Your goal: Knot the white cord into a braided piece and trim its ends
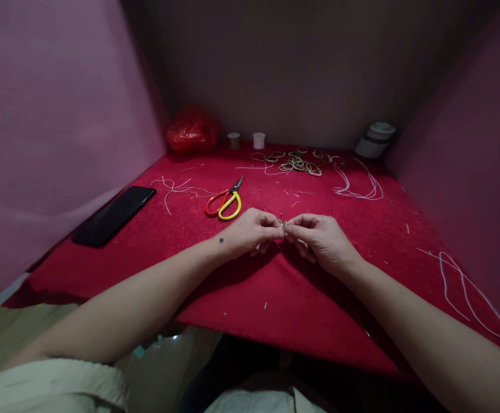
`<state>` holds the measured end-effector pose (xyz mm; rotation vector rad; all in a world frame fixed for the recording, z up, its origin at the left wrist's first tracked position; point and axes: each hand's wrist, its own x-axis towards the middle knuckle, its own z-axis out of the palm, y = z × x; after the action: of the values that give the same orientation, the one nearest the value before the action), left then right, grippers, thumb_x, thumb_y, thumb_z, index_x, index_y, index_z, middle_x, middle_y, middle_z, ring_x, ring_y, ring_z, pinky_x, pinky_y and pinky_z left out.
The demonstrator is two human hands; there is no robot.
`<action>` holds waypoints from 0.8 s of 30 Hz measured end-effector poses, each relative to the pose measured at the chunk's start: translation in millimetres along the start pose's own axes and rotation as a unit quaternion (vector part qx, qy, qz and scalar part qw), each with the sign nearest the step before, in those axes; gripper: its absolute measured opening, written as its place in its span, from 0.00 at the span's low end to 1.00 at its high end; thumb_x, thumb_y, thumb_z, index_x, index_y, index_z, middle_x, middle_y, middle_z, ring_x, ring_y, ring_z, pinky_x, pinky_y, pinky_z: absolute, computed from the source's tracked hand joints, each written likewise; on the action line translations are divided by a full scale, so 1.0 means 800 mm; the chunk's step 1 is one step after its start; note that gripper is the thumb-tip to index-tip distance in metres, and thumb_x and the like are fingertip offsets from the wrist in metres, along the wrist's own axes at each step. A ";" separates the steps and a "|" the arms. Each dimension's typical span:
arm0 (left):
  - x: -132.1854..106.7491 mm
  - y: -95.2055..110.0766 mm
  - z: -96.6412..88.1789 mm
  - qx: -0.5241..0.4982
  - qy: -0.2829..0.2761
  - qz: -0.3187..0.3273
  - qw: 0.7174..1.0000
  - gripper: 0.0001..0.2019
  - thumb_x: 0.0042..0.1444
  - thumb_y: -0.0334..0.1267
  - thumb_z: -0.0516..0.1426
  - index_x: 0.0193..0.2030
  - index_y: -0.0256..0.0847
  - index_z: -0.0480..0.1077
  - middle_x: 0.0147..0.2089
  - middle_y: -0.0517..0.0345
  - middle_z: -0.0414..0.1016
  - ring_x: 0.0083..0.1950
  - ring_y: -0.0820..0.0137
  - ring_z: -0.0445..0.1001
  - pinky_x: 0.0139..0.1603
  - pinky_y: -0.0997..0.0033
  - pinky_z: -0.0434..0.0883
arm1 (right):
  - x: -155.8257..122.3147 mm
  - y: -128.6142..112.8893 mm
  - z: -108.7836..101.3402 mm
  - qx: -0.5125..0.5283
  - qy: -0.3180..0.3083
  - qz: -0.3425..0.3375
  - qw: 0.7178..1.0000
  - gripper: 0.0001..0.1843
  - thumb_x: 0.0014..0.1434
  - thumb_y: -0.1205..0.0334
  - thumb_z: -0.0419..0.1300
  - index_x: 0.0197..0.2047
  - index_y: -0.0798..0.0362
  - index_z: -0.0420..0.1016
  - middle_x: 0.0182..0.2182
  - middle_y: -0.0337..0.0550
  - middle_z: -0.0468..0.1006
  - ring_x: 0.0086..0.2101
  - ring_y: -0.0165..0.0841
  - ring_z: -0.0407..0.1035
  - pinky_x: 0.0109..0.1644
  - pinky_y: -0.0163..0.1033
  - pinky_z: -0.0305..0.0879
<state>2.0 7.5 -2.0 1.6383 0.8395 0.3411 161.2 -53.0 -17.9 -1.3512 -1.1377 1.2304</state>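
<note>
Both of my hands meet over the middle of the red cloth. My left hand (258, 229) pinches one side of a small piece of knotted cord (282, 223), thumb against forefinger. From the other side my right hand (312, 234) pinches the same piece. Most of the cord is hidden by my fingertips; only a pale and greenish bit with a short end shows above them. Scissors (228, 202) with one red and one yellow handle lie just beyond my left hand, blades pointing away.
Braided cord loops (299, 164) lie at the back, with loose white strands (361, 183) beside them. Two spools (259, 141), a red plastic bag (193, 131) and a white jar (375, 140) stand behind. A black phone (115, 216) is at left, a white cord (465, 281) at right.
</note>
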 end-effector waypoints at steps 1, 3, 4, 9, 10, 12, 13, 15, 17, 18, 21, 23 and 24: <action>0.000 0.000 0.000 0.014 0.002 0.001 1.000 0.08 0.53 0.38 0.57 0.27 0.37 0.68 0.13 0.68 0.61 0.13 0.80 0.57 0.14 0.80 0.53 | -0.001 -0.002 0.001 -0.028 0.008 0.000 1.000 0.11 0.51 0.57 0.63 0.24 0.55 0.71 0.12 0.33 0.66 0.11 0.21 0.52 0.12 0.29 0.44; 0.001 0.000 -0.002 0.030 0.002 0.004 1.000 0.07 0.53 0.38 0.57 0.28 0.37 0.69 0.13 0.68 0.61 0.13 0.80 0.57 0.14 0.79 0.53 | -0.002 -0.004 0.001 -0.064 0.017 0.000 0.998 0.13 0.54 0.56 0.61 0.22 0.54 0.70 0.09 0.32 0.63 0.10 0.21 0.51 0.12 0.29 0.44; 0.001 -0.001 -0.004 0.034 -0.005 0.004 0.999 0.07 0.53 0.37 0.57 0.28 0.37 0.69 0.13 0.67 0.61 0.14 0.80 0.57 0.14 0.79 0.54 | -0.002 -0.004 0.000 -0.066 0.016 0.000 0.998 0.14 0.55 0.56 0.60 0.22 0.54 0.69 0.09 0.32 0.62 0.10 0.21 0.51 0.12 0.29 0.43; 0.002 0.002 -0.021 0.035 -0.051 -0.028 0.998 0.04 0.50 0.35 0.58 0.28 0.36 0.71 0.14 0.66 0.62 0.14 0.80 0.57 0.15 0.78 0.53 | 0.005 0.003 -0.007 0.054 -0.019 0.024 0.998 0.12 0.52 0.58 0.63 0.23 0.56 0.71 0.13 0.34 0.67 0.11 0.21 0.53 0.12 0.28 0.45; 0.001 0.003 -0.024 0.033 -0.054 -0.031 0.998 0.04 0.50 0.34 0.58 0.27 0.36 0.71 0.14 0.66 0.62 0.14 0.80 0.57 0.15 0.78 0.53 | 0.006 0.004 -0.009 0.081 -0.025 0.033 0.996 0.11 0.50 0.58 0.64 0.23 0.56 0.71 0.15 0.35 0.69 0.12 0.21 0.55 0.12 0.28 0.45; 0.000 0.006 -0.029 0.028 -0.058 -0.033 0.997 0.05 0.49 0.33 0.59 0.25 0.36 0.70 0.14 0.65 0.62 0.14 0.80 0.57 0.16 0.78 0.53 | 0.009 0.006 -0.012 0.118 -0.039 0.051 0.991 0.09 0.47 0.60 0.66 0.26 0.56 0.72 0.19 0.36 0.72 0.13 0.21 0.57 0.11 0.27 0.46; 0.000 0.008 -0.031 0.027 -0.061 -0.032 0.997 0.05 0.49 0.33 0.59 0.25 0.36 0.71 0.15 0.65 0.62 0.14 0.80 0.57 0.16 0.78 0.53 | 0.010 0.007 -0.012 0.126 -0.043 0.057 0.989 0.09 0.47 0.61 0.66 0.26 0.57 0.72 0.20 0.37 0.72 0.13 0.21 0.57 0.11 0.27 0.47; -0.001 0.009 -0.034 0.023 -0.066 -0.031 0.997 0.04 0.49 0.33 0.59 0.25 0.37 0.71 0.15 0.65 0.61 0.14 0.80 0.57 0.16 0.78 0.53 | 0.011 0.007 -0.013 0.130 -0.046 0.060 0.989 0.09 0.46 0.61 0.66 0.27 0.56 0.71 0.20 0.36 0.73 0.13 0.20 0.57 0.11 0.27 0.47; 0.000 0.008 -0.036 0.016 -0.072 -0.025 0.997 0.04 0.49 0.33 0.59 0.25 0.36 0.71 0.15 0.65 0.61 0.15 0.80 0.57 0.16 0.78 0.52 | 0.011 0.007 -0.011 0.124 -0.045 0.055 0.990 0.10 0.46 0.61 0.66 0.28 0.56 0.70 0.21 0.36 0.73 0.13 0.20 0.57 0.11 0.27 0.47; 0.000 0.008 -0.037 0.012 -0.076 -0.019 0.997 0.04 0.49 0.33 0.59 0.26 0.36 0.71 0.16 0.65 0.61 0.15 0.80 0.57 0.16 0.78 0.52 | 0.010 0.007 -0.010 0.117 -0.048 0.053 0.991 0.10 0.47 0.61 0.66 0.27 0.55 0.70 0.20 0.36 0.73 0.13 0.21 0.57 0.10 0.27 0.48; 0.000 0.007 -0.038 0.003 -0.090 -0.003 0.996 0.05 0.49 0.35 0.60 0.26 0.37 0.71 0.17 0.65 0.63 0.16 0.80 0.58 0.17 0.78 0.53 | 0.010 0.007 -0.008 0.090 -0.059 0.046 0.993 0.09 0.49 0.61 0.64 0.26 0.54 0.68 0.20 0.37 0.74 0.13 0.22 0.59 0.10 0.28 0.49; -0.001 0.007 -0.038 0.005 -0.100 0.003 0.995 0.05 0.49 0.35 0.60 0.26 0.37 0.71 0.17 0.64 0.63 0.16 0.80 0.58 0.17 0.79 0.55 | 0.009 0.008 -0.008 0.066 -0.067 0.039 0.995 0.09 0.51 0.61 0.62 0.25 0.54 0.68 0.20 0.37 0.74 0.12 0.22 0.59 0.10 0.28 0.49; -0.001 0.007 -0.037 0.008 -0.103 0.006 0.995 0.05 0.49 0.35 0.60 0.27 0.36 0.71 0.17 0.64 0.64 0.16 0.80 0.58 0.17 0.79 0.55 | 0.009 0.008 -0.008 0.056 -0.072 0.035 0.995 0.09 0.52 0.61 0.61 0.24 0.54 0.68 0.20 0.38 0.74 0.12 0.22 0.59 0.10 0.28 0.49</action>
<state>-15.7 28.4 11.1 1.6612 0.6786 0.1693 168.0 -47.1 -24.8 -1.2441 -1.1108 1.4401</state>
